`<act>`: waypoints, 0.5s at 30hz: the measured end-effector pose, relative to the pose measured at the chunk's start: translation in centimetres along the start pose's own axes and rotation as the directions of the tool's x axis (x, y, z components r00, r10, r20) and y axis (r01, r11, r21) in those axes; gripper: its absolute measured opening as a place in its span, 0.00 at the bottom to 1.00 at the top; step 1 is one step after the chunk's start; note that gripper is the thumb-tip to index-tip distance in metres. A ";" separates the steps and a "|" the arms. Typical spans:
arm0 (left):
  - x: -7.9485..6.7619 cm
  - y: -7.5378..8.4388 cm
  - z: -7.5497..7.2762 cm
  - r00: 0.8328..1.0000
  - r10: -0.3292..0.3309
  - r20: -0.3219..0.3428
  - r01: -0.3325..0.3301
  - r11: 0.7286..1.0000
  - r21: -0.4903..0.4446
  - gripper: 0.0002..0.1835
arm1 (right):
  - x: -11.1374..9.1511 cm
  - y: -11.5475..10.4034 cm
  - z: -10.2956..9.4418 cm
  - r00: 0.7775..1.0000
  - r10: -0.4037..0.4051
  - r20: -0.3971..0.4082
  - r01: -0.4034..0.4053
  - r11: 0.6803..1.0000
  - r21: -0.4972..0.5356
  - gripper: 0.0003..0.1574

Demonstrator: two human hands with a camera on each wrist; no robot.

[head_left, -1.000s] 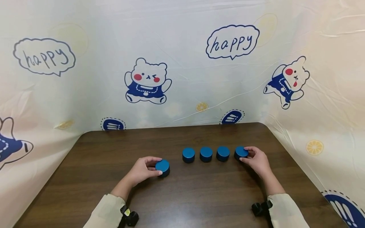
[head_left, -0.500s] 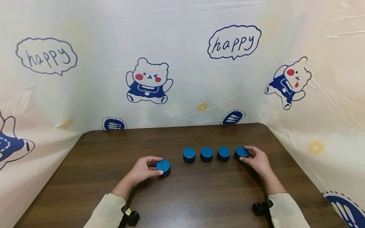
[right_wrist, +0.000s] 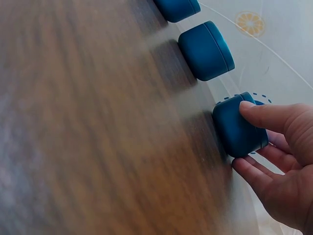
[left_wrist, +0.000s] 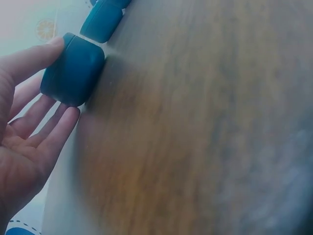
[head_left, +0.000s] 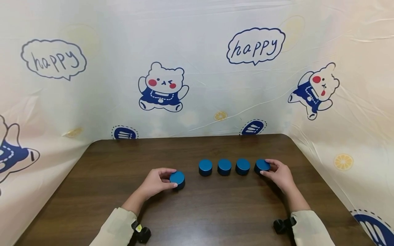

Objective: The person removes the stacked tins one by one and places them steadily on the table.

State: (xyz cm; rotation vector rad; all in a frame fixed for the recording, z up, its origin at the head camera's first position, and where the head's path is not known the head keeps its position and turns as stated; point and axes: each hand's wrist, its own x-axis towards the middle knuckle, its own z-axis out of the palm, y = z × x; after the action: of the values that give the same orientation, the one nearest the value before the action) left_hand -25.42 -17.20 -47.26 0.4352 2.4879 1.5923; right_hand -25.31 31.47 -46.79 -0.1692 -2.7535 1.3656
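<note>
Several round blue tins with flat lids stand on the brown wooden table. My left hand grips the leftmost blue tin, thumb on its near side and fingers behind; this tin sits a little nearer to me than the others. At the right end of the row, my right hand holds another tin by its side between thumb and fingers. In the right wrist view that same tin rests on the wood, with the thumb near the lid seam. Between the hands stand three untouched tins, the middle one among them.
The wooden table has rounded far corners. Behind it and along both sides hangs a pale printed cloth with cartoon bears. Black wrist cameras are strapped below the light sleeves.
Both hands keep their hold on the same two tins. The whole head view has shifted slightly to the right; the tins show no clear movement on the table.
</note>
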 end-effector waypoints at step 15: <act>1.4 0.6 0.0 0.999 0.001 -0.043 0.000 1.000 0.022 0.28 | 0.0 0.1 0.0 1.000 0.003 0.004 -0.003 1.000 0.000 0.38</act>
State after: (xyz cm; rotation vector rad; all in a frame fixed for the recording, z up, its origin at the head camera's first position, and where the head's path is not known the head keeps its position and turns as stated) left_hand -26.69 -16.49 -46.64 0.4091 2.5397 1.5921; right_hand -25.31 31.59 -46.87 -0.1704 -2.7573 1.3688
